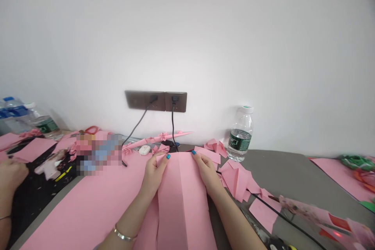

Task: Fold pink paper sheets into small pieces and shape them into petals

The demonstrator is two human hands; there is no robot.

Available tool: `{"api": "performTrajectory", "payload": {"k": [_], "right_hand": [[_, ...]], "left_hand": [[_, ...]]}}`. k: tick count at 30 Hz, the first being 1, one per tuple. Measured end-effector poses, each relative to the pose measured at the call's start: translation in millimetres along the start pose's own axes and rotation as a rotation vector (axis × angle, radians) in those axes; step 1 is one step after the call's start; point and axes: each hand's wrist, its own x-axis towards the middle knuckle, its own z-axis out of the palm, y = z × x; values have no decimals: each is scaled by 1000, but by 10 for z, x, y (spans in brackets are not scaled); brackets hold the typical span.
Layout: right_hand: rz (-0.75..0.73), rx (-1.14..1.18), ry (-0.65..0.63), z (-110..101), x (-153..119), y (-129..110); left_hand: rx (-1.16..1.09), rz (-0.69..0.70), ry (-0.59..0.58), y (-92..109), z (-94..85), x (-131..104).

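Observation:
A long sheet of pink paper [183,199] with a lengthwise crease down its middle is held up in front of me. My left hand [155,174] pinches its upper left corner, thumb on the near side. At the upper right edge, my right hand [206,170] grips the same sheet, its thumb near the top. The fingers behind the paper are partly hidden. Below and to the left lies a larger pink sheet [96,203] on the grey table. Cut and folded pink paper pieces [237,179] lie just right of my right hand.
A water bottle [240,134] stands by the wall. A pink-smeared glue gun [319,213] lies right, its cord crossing the table. Black plugs fill the wall socket [156,100]. A white earbud case [144,150] sits behind the sheets. Another person's hand [13,175] is at far left.

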Motion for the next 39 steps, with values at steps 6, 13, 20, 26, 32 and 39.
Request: {"api": "performTrajectory", "payload": {"k": [6,13,20,26,32,39], "right_hand": [[10,21,-1,-5,12,56],[30,13,-67,-38,-20,-16],[6,96,-137,-19,-44,-60],[-97,64,58,12,-46,-58],[-171,8,123,33,-58,-40],[-272,-65,133,2,-33,-12]], "left_hand": [[-37,2,89,54,-10,-9],[-18,-14,93,47,-74,11],[-346,-204,17,53,-48,15],[-454,-430,-225,91,45,-56],[-450,-354,-61,102,15,-58],[-526,-595,-274,197,-1,-81]]}}
